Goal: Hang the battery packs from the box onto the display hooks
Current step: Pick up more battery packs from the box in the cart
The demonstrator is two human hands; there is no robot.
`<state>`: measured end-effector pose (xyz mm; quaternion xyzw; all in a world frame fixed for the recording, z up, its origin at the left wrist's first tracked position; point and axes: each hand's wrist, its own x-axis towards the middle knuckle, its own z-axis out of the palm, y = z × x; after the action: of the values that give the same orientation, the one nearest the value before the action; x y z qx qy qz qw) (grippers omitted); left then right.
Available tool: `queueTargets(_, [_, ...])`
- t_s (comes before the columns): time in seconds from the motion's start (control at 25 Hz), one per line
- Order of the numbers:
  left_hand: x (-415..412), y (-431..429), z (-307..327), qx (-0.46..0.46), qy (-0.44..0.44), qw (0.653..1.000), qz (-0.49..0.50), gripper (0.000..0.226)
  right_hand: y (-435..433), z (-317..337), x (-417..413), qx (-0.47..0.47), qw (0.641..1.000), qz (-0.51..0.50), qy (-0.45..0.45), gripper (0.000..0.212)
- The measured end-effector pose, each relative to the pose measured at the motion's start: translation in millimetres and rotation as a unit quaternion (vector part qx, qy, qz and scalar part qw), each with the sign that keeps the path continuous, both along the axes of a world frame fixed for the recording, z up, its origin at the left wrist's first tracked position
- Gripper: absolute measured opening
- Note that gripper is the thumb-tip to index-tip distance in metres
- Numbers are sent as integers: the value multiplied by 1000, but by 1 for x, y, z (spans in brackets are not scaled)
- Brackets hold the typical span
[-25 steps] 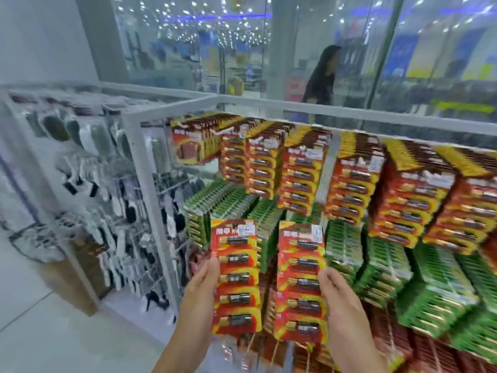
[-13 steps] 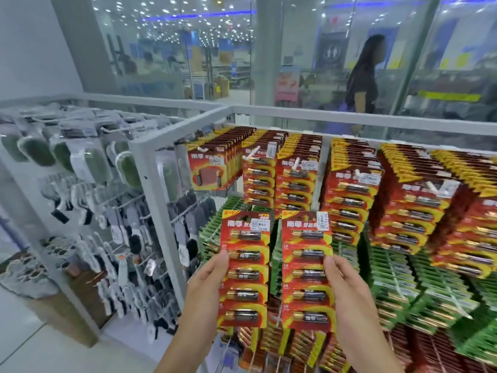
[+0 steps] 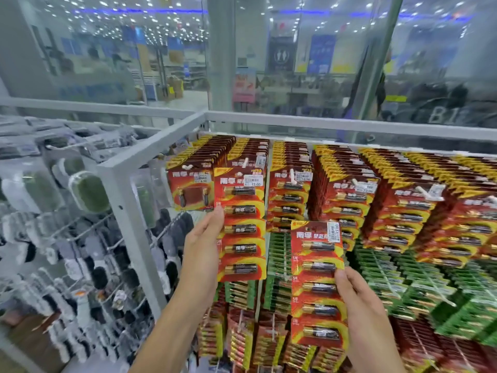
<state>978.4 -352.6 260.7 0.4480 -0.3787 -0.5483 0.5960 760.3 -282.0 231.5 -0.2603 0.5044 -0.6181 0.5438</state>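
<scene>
The left pack [image 3: 240, 227], a red and yellow strip of 5 batteries, is pinched along its left edge by my left hand [image 3: 204, 246], thumb on the front and fingers behind it. It hangs upright in front of the 2nd column of the top row, with its top edge just under a white hook [image 3: 244, 162]; I cannot tell whether it touches the hook.

My right hand [image 3: 357, 305] grips the right pack [image 3: 317, 281], another strip of 5, thumb pressed on its right edge. It sits lower, in front of the green packs [image 3: 390, 273] of the row below, apart from the left pack.

Just left of my raised pack hangs a small 2-battery card [image 3: 189, 189]. Red packs fill the top row, each column on its own hook. The grey rack frame [image 3: 129, 168] borders the display on the left, and beyond it hang blurred dark and white goods [image 3: 80, 246]. A glass wall [image 3: 161, 63] stands behind.
</scene>
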Motion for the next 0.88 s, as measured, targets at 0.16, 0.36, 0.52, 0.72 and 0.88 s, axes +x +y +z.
queueTargets(0.16, [2,-16,-9,8,9,1000,-11,39,-1,5,6,-6,1000,0,17,20])
queueTargets(0.36, [-6,-61,-10,-2,-27,1000,0,43,-11,18,12,-38,997,36,51,26])
queueTargets(0.52, [-14,-88,-9,-34,-48,998,10,32,-22,29,18,-76,993,40,77,14])
queueTargets(0.72, [-17,-101,-19,-57,-70,996,29,30,-36,32,21,-93,984,28,148,13])
queueTargets(0.88, [-18,-97,-18,-71,-85,993,40,29,-47,33,29,-100,983,25,151,25])
